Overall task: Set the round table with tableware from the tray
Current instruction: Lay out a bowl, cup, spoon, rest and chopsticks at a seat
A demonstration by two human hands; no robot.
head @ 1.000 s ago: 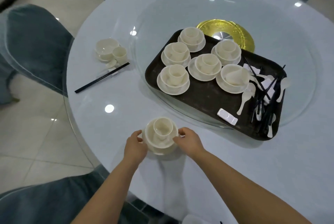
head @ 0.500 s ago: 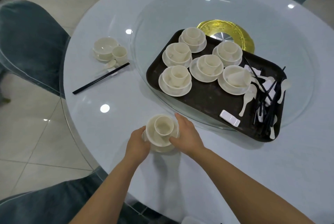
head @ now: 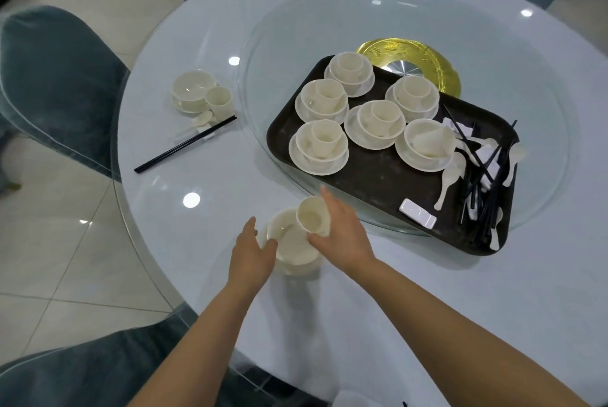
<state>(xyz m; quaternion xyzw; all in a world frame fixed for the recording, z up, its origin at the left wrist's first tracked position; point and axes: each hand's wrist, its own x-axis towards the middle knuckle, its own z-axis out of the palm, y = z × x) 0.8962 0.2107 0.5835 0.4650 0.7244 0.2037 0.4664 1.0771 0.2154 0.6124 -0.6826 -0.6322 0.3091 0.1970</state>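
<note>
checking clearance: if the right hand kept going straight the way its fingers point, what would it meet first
Probably the near edge of the dark tray on the glass turntable; the right hand, holding the cup, points there. Depth is unclear.

Blue-grey covered chairs [head: 56,84] on pale tiled floor [head: 65,242] (glossy)

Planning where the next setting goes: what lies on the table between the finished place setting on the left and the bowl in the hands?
In the head view, only bare table separates the finished setting from the bowl.
</note>
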